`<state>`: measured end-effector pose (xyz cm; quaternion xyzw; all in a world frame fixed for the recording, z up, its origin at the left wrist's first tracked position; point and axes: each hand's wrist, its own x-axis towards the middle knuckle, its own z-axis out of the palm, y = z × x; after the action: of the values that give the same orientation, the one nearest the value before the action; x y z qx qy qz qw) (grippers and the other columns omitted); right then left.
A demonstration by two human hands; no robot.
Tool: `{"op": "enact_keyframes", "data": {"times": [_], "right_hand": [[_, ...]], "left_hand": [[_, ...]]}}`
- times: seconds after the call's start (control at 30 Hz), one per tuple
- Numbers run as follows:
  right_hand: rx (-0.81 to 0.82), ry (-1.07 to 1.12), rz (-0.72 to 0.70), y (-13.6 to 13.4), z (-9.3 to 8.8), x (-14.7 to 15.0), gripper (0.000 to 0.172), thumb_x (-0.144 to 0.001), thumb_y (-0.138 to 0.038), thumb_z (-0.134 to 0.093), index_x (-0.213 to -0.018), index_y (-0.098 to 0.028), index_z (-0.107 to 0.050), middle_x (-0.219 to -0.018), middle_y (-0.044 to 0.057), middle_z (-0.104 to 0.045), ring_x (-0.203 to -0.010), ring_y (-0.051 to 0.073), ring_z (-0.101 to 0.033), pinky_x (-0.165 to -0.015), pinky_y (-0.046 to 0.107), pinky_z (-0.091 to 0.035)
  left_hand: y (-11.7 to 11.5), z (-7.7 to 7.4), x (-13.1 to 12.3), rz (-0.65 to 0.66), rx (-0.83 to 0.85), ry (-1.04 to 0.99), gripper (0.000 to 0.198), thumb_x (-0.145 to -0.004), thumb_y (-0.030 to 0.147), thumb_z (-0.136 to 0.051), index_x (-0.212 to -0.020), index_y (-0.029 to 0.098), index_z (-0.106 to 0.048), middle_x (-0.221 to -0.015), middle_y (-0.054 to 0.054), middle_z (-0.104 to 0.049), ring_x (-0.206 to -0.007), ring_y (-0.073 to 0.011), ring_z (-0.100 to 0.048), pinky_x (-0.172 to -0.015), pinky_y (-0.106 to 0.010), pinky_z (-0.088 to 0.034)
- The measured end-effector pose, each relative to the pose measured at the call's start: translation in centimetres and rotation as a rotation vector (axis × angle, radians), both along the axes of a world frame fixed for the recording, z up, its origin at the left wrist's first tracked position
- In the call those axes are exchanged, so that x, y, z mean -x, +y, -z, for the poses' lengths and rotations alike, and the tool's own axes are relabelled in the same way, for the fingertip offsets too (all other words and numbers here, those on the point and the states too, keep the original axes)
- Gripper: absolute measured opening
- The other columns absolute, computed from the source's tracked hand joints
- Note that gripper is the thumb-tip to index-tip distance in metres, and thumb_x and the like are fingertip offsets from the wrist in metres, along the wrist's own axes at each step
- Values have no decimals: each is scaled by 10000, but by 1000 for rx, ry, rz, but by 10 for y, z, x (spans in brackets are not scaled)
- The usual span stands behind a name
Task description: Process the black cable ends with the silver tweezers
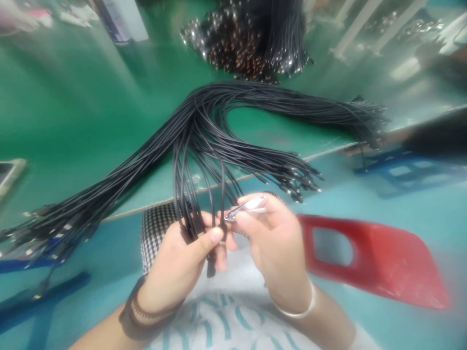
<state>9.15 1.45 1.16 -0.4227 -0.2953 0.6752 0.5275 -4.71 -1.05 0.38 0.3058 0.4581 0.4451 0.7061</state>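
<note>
My left hand (186, 257) is closed around several black cables (188, 189), with their dark connector ends between its fingers. The thumb presses on one connector (223, 232). In my right hand (272, 233) is a small silver nail clipper (246, 208), its tip touching or very close to the cable at that connector. The held cables run up into a large bundle of black cables (189, 114) lying across the green table (91, 107). More loose cable ends (295, 177) fan out at the table edge, above my right hand.
A second pile of cables with shiny, coppery ends (241, 48) lies at the back. A cylindrical container (113, 22) stands at the back left. To the right is a red plastic stool or chair part (379, 257) with a cut-out. A blue crate-like object (412, 170) lies beyond it.
</note>
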Motion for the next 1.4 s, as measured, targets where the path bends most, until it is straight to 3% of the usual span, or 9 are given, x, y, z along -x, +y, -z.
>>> {"op": "enact_keyframes", "data": {"times": [0.33,0.5,0.63,0.73,0.83,0.9,1.1,1.2,1.4], "right_hand": [[-4,-87,19,-1,-2,-1,128,-769,-140,-748,-816,-234,-675,-661,-43,-711,-481,122,-656,-443,225,-565],[-14,-11,60,1,2,-1,135,-771,-165,-761,-840,-243,-677,-714,-44,-728,-644,136,-715,-596,240,-600],[-49,7,-135,3,-3,-7,168,-767,-234,-765,-888,-247,-649,-842,-6,-753,-516,122,-628,-524,289,-561],[-178,-366,-164,14,-6,-23,139,-773,-244,-758,-882,-246,-673,-879,15,-751,-655,171,-678,-610,319,-573],[-356,-995,195,27,-4,-44,89,-776,-235,-741,-850,-235,-692,-917,42,-737,-934,260,-675,-912,464,-520],[-368,-1122,325,31,-4,-52,96,-774,-241,-743,-858,-232,-698,-953,51,-733,-972,273,-660,-975,509,-474],[-71,-233,-427,16,-10,-20,174,-718,-259,-802,-834,-228,-677,-834,3,-730,-735,187,-696,-636,317,-583],[-63,-246,-313,16,-12,1,146,-753,-248,-762,-854,-243,-657,-823,-18,-713,-721,168,-690,-621,293,-579],[-476,-659,47,35,-7,12,127,-858,-200,-674,-976,-238,-643,-999,18,-698,-955,185,-677,-917,335,-534]], "left_hand": [[-1,4,0,21,-7,38,233,-864,368,-703,-778,151,-693,-669,-35,-687,-470,-102,-554,-465,-211,-424],[-1,4,-1,7,-1,-1,212,-863,341,-707,-777,149,-678,-697,-33,-700,-461,-96,-561,-440,-200,-427],[-3,5,-1,33,62,-16,215,-846,336,-728,-779,138,-681,-649,-39,-702,-447,-116,-585,-423,-208,-457],[-4,0,1,41,145,-49,184,-825,311,-755,-865,140,-701,-761,-79,-760,-586,-175,-695,-516,-241,-555],[-4,-7,5,35,218,-100,236,-840,259,-743,-1048,155,-703,-991,-138,-788,-784,-227,-757,-668,-283,-608],[-4,-10,8,50,225,-127,243,-850,243,-732,-1074,153,-702,-1030,-156,-784,-783,-225,-761,-670,-277,-607],[-2,-7,8,96,192,-133,166,-846,242,-739,-975,138,-739,-811,-104,-794,-707,-190,-743,-672,-262,-600],[-2,-3,7,106,182,-175,130,-864,220,-710,-940,122,-751,-826,-113,-791,-742,-189,-739,-694,-256,-593],[-5,2,8,129,246,-271,156,-866,239,-713,-985,138,-716,-884,-116,-794,-767,-207,-754,-701,-278,-603]]}}
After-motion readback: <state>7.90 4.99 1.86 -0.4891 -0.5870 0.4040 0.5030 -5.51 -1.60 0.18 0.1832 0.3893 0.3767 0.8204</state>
